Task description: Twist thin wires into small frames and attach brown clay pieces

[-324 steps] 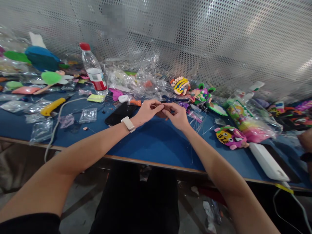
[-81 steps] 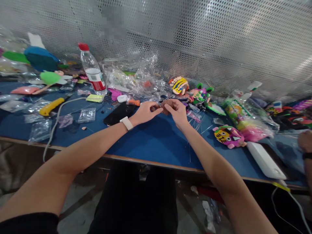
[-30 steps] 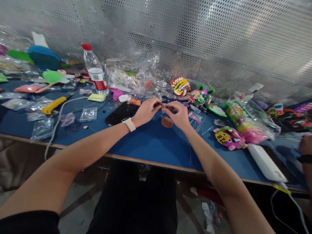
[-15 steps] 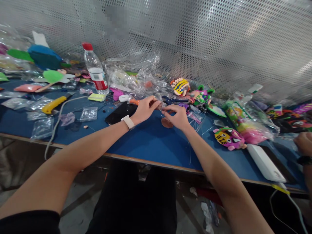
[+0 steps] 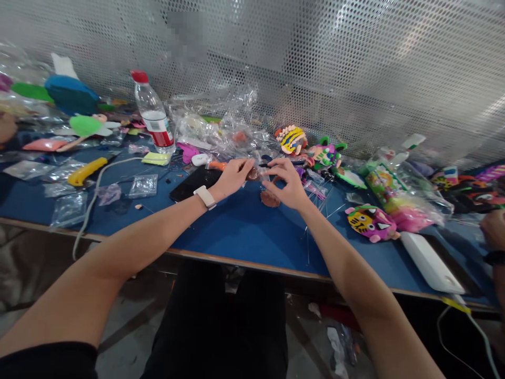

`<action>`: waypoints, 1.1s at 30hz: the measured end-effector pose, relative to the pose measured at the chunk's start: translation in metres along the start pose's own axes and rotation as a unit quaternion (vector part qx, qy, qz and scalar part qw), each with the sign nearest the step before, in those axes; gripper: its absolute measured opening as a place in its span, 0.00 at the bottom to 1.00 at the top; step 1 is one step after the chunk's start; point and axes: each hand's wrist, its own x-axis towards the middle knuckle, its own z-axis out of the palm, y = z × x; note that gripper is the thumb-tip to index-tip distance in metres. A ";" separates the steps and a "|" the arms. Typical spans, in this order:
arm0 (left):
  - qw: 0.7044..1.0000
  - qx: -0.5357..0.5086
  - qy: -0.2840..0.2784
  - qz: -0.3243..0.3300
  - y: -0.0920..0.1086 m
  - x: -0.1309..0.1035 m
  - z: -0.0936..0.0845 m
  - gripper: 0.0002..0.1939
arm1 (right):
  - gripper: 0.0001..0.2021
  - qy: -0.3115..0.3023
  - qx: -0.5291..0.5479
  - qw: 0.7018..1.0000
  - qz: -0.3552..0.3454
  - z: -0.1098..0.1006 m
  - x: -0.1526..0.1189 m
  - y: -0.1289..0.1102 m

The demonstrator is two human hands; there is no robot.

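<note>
Near the middle of the blue table, my left hand (image 5: 235, 178) is closed on a small brown piece (image 5: 253, 173) in or beside clear plastic. My right hand (image 5: 286, 183) has curved fingers at the right side of that clear plastic wrapper (image 5: 263, 172), its thumb and fingertips touching or pinching it. Just below the fingers, a flat round brown piece (image 5: 270, 198) lies on the table. A black phone (image 5: 196, 183) is under and beside my left wrist. Dark-handled scissors (image 5: 266, 158) are partly hidden behind the hands.
A water bottle (image 5: 154, 113), yellow knife (image 5: 87, 171) and white cable (image 5: 89, 208) are at left. Clay faces (image 5: 372, 223), thin wires (image 5: 308, 245) and a white power bank (image 5: 430, 262) are at right. Another person's hand (image 5: 494, 229) shows at the right edge.
My right fingers have spread and lifted a little. More of the brown piece shows by my left fingertips. Part of another person's hand has appeared at the far left edge.
</note>
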 end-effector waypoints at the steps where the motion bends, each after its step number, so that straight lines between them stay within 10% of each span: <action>1: 1.000 -0.022 -0.007 -0.012 0.003 -0.001 0.000 0.30 | 0.10 -0.010 -0.006 1.000 -0.010 0.001 -0.001 0.001; 18: 0.988 -0.106 0.035 -0.110 0.016 -0.008 0.014 0.35 | 0.21 -0.130 -0.018 0.991 -0.025 0.010 -0.004 -0.011; 27: 0.996 0.068 0.052 -0.026 0.005 0.001 0.010 0.36 | 0.08 -0.104 -0.013 0.994 -0.016 0.022 0.005 -0.008; 33: 0.994 0.099 0.043 0.016 0.004 0.008 0.001 0.37 | 0.20 -0.135 -0.038 0.990 -0.009 0.017 0.007 -0.022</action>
